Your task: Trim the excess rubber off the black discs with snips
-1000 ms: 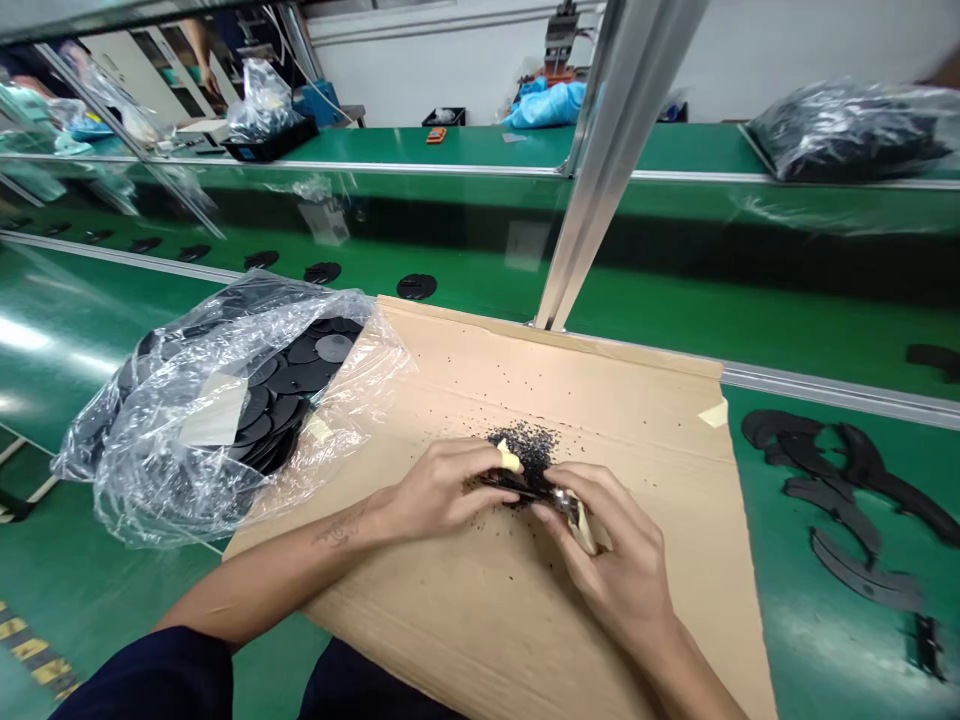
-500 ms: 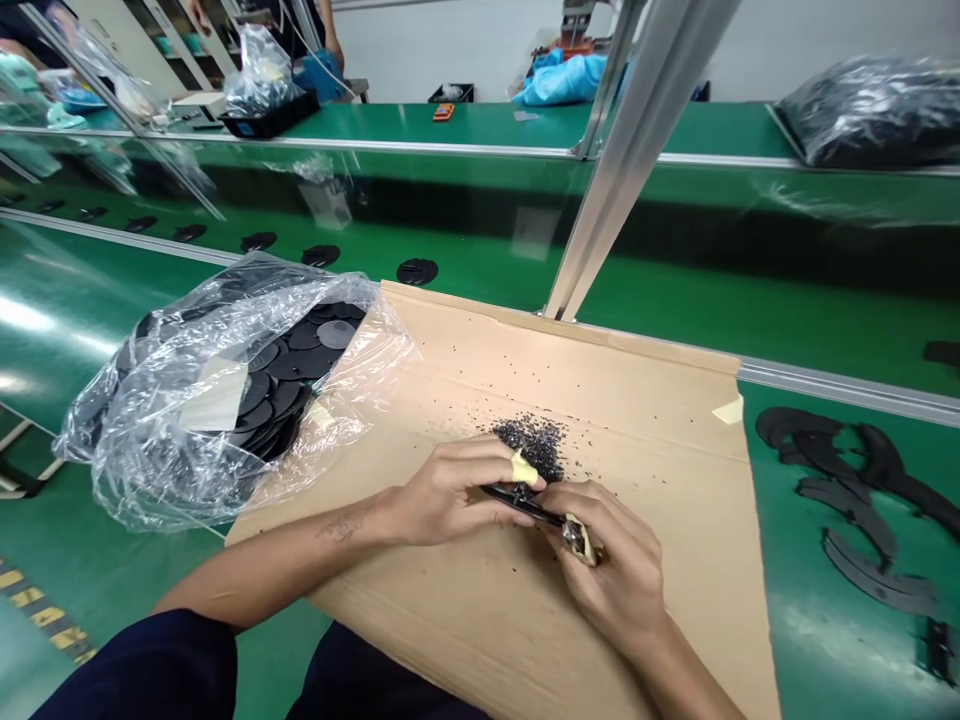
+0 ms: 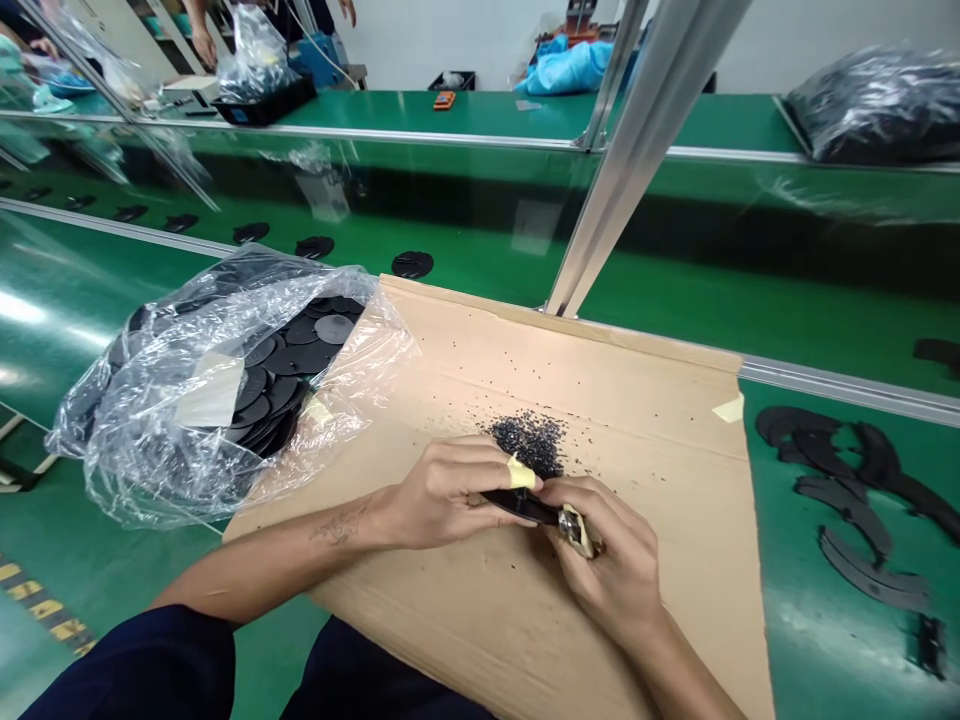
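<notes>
A thin black plastic disc [image 3: 517,506] is tilted between my two hands above the cardboard sheet. My left hand [image 3: 450,495] pinches its left side, thumb below and a finger wrapped in yellow tape above. The fingers of my right hand [image 3: 611,545] close on its right edge. Yellowish tape with a dark, shiny patch [image 3: 574,530] shows at my right thumb; what the patch is I cannot tell. Just beyond the fingers lies a heap of tiny black pieces [image 3: 529,440], with loose ones scattered around it.
Left of the cardboard [image 3: 450,610], a clear plastic bag [image 3: 150,400] holds many black discs [image 3: 270,385]. Curved black parts [image 3: 862,520] lie on the green bench at right. A metal post [image 3: 630,170] rises behind the cardboard. Black discs line the green surface beyond [image 3: 412,264].
The disc has tilted so more of its flat face shows. Both hands stay almost in place on it. The view has shifted slightly, and a person's hand has appeared at the upper left.
</notes>
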Demonstrator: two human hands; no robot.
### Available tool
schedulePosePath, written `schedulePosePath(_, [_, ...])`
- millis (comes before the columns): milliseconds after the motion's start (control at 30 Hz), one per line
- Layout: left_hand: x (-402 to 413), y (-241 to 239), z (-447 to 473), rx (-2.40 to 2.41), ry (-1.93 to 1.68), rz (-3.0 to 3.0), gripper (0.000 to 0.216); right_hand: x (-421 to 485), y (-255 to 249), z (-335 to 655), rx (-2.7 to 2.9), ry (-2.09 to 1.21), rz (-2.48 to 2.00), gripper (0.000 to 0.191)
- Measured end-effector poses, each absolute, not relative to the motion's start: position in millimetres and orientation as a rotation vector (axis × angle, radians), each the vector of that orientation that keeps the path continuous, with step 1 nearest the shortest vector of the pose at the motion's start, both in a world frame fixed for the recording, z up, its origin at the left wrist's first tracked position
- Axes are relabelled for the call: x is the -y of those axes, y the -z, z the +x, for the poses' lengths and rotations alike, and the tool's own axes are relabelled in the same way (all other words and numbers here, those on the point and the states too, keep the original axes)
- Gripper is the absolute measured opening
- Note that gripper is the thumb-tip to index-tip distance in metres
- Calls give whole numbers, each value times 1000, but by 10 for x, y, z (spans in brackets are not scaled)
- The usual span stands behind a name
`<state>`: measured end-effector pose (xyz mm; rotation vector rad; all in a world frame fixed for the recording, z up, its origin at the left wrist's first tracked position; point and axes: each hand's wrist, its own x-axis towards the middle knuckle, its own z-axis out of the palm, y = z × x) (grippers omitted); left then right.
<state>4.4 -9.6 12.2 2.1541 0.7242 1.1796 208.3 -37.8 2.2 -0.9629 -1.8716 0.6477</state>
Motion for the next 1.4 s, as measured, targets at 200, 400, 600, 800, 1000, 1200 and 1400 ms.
schedulePosePath(200, [103, -122, 47, -730, -1169, 2153, 17, 375, -18, 2068, 1833, -726, -977, 16])
schedulePosePath(400, [118, -56, 63, -807, -1071, 1935, 28, 379, -57, 2078, 1725, -845, -1038, 5])
schedulePosePath(600, [9, -16, 10, -782, -1166, 2038, 21, 276, -59, 2218, 1894, -689, -1135, 14])
schedulePosePath(800, [-14, 13, -10, -681, -1112, 2098, 23, 246, 20, 2254, 2124, -382, -1111, 21])
schedulePosePath(1000, [-31, 0, -19, -642, -1065, 2128, 21, 243, 15, 2303, 2234, -230, -1100, 23])
schedulePosePath(1200, [-37, -4, -11, -578, -1038, 2104, 21, 275, -6, 2347, 2283, -92, -1075, 22])
schedulePosePath(1400, [-46, -22, -31, -692, -954, 2142, 22, 233, 26, 2337, 2262, 50, -1221, 23])
